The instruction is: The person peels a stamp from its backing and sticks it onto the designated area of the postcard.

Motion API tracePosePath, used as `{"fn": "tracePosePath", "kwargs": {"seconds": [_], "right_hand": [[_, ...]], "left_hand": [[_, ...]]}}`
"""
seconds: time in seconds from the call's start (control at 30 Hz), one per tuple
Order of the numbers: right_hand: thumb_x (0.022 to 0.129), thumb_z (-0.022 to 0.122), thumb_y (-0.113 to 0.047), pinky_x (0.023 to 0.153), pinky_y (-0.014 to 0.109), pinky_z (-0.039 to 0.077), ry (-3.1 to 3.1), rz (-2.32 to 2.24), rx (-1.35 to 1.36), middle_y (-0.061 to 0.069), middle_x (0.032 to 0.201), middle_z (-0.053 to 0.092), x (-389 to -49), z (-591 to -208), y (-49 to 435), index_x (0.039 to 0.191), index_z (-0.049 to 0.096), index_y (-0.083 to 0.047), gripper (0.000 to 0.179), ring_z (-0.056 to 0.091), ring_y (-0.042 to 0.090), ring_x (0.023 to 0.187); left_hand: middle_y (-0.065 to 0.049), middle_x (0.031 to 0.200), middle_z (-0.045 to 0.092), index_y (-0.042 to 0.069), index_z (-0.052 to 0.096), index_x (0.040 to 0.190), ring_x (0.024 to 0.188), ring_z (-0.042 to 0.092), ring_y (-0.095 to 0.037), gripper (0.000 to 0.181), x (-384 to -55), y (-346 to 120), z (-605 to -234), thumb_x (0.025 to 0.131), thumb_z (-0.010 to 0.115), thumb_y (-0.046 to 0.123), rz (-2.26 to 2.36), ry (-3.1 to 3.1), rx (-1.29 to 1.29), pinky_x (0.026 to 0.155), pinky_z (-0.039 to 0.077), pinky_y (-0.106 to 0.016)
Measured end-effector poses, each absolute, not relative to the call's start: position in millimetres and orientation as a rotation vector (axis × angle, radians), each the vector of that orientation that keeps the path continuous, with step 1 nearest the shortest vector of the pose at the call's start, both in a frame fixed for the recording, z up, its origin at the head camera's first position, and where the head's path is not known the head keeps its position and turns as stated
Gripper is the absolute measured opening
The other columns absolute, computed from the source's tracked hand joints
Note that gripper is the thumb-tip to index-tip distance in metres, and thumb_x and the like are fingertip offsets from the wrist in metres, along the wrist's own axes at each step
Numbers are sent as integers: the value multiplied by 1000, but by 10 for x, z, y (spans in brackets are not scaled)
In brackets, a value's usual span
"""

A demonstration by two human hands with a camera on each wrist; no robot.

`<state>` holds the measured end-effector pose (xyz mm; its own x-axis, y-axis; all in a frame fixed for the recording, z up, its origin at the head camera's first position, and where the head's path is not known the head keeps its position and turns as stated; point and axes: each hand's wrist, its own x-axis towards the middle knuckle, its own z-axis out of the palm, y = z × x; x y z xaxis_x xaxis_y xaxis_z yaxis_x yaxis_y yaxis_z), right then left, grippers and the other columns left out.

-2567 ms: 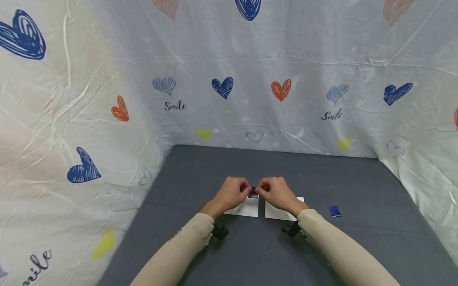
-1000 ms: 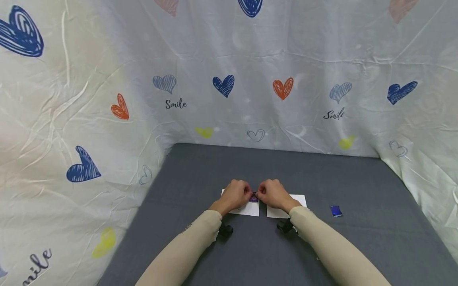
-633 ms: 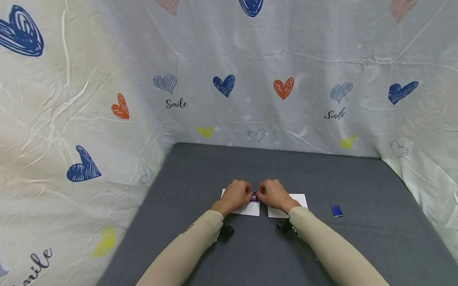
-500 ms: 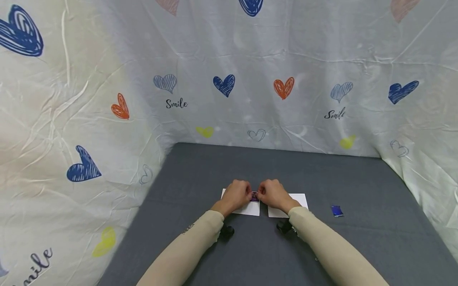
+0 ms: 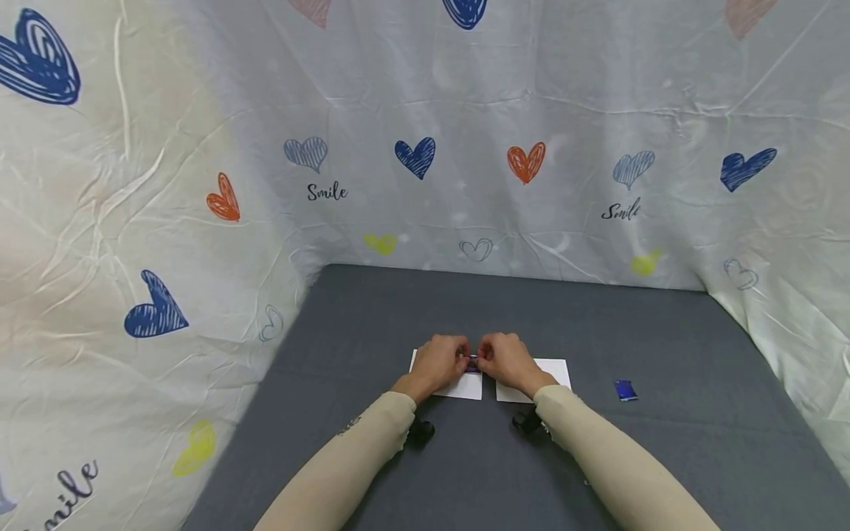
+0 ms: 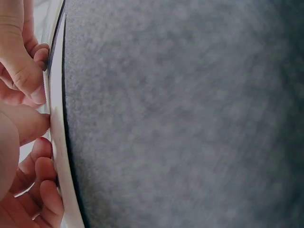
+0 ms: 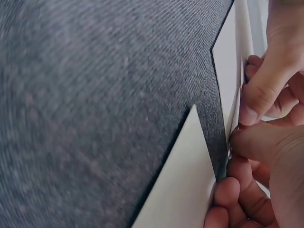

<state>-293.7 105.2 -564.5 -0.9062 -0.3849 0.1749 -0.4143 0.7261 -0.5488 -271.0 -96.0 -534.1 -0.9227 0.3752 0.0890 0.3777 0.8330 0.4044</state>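
Note:
A small purple packet (image 5: 472, 364) sits between my two hands, over the inner edge of the left white card (image 5: 458, 389). My left hand (image 5: 441, 361) pinches its left side between thumb and fingertips. From the other side my right hand (image 5: 510, 361) pinches the right edge, fingertips close to those of the left. Fingers hide most of the packet. The left wrist view has my left hand's thumb (image 6: 31, 124) and my right hand's thumb (image 6: 26, 78) nearly meeting. My right hand's wrist partly covers the right white card (image 5: 554, 370).
A small blue packet (image 5: 626, 391) lies apart on the grey cloth-covered table (image 5: 372, 317), to the right of the cards. A narrow strip of cloth separates the two cards. A white curtain (image 5: 465, 206) printed with hearts hangs behind and at both sides.
Compared with the earliest frame, both hands are slightly lower and nearer to the cards, the purple packet between them. In the last half second only the left fingers shift a little.

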Motion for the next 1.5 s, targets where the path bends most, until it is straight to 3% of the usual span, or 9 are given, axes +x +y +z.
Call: {"fn": "tracePosePath", "kwargs": {"seconds": [0.17,0.4,0.7,1.5], "right_hand": [[93,81,-15,61,33,48,-2929,906,658,-5,72,66,-2746,-5334,997,86,77,-17,8,58,12,64],[91,87,-20,65,33,52,-3010,783,642,-5,77,71,-2716,-5246,982,94,82,-17,7,60,10,67],[91,89,-22,62,31,51,-3030,755,697,-7,74,70,-2700,-5196,1005,99,84,-17,11,59,9,63],[92,89,-20,66,34,56,-3046,726,701,-3,84,79,-2659,-5126,1006,105,88,-15,15,64,8,68]], "left_hand": [[3,85,68,21,79,105,67,58,-14,9,-2711,-971,-5343,99,75,17,-671,-3024,-654,61,48,-35],[2,82,64,18,79,104,69,56,-14,14,-2836,-1053,-5543,90,77,17,-702,-2932,-807,61,46,-35],[-2,86,69,11,84,109,75,59,-16,17,-2700,-1027,-5265,94,81,17,-714,-3001,-768,67,49,-32],[-3,85,70,7,85,110,76,59,-15,19,-2663,-1028,-5270,92,81,11,-741,-2987,-770,69,48,-31]]}}
